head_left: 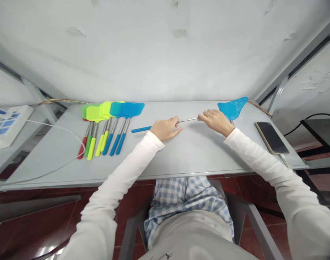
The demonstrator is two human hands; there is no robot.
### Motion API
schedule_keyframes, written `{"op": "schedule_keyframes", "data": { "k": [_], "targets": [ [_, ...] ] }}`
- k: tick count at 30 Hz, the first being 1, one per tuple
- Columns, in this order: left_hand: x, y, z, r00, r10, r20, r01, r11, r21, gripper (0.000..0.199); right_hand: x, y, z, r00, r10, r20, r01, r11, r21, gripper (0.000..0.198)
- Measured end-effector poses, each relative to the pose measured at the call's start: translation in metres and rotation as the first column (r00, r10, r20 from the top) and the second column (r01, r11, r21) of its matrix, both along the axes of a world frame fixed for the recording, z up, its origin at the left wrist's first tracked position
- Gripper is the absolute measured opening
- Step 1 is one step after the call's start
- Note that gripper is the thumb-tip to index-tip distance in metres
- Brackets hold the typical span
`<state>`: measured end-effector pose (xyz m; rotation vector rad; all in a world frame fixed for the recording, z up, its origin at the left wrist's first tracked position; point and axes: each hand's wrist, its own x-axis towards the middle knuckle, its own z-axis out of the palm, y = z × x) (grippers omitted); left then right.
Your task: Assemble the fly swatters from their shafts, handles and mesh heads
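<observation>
A blue fly swatter with a telescopic metal rod spans the middle of the table, its handle to the left and its mesh head tilted up at the right. My left hand is closed around it where the blue handle meets the rod, thumb sticking out. Farther right, my right hand grips the rod, back of the hand up, just left of the swatter's head. A stretch of bare rod shows between the two hands. Most of the fingers' undersides are hidden.
On the left lie several fly swatters in a row, heads overlapping, with red, green, yellow and blue handles. A phone with a cable rests at the right. A thin white cord crosses the table's left part. The wall rises behind.
</observation>
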<state>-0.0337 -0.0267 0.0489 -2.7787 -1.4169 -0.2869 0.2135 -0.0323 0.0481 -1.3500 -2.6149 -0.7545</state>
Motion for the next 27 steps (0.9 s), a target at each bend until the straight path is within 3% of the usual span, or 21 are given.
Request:
{"op": "schedule_keyframes", "data": {
  "k": [5, 12, 18, 22, 27],
  "targets": [
    [-0.009, 0.01, -0.007, 0.965, 0.164, -0.206, -0.16, 0.987, 0.034, 0.043, 0.028, 0.005, -0.007, 0.999, -0.042, 0.017, 0.043, 0.998, -0.044, 0.038],
    [-0.069, 0.024, -0.014, 0.937, 0.218, -0.274, -0.22, 0.975, 0.023, 0.035, 0.095, 0.005, -0.008, 0.995, -0.096, 0.002, 0.096, 0.993, -0.062, 0.03],
    [-0.07, 0.021, -0.01, 0.956, 0.251, -0.15, -0.242, 0.967, 0.075, 0.03, 0.092, 0.008, -0.009, 0.995, -0.103, -0.017, 0.103, 0.995, -0.014, 0.037],
    [-0.068, 0.024, -0.006, 0.973, 0.206, -0.104, -0.199, 0.977, 0.075, 0.028, 0.088, 0.014, -0.009, 0.993, -0.115, 0.0, 0.115, 0.993, -0.003, 0.039],
    [-0.088, 0.037, -0.016, 0.979, 0.175, -0.103, -0.171, 0.984, 0.046, 0.037, 0.096, 0.018, -0.012, 0.993, -0.085, 0.076, 0.087, 0.996, -0.021, 0.038]
  ]
}}
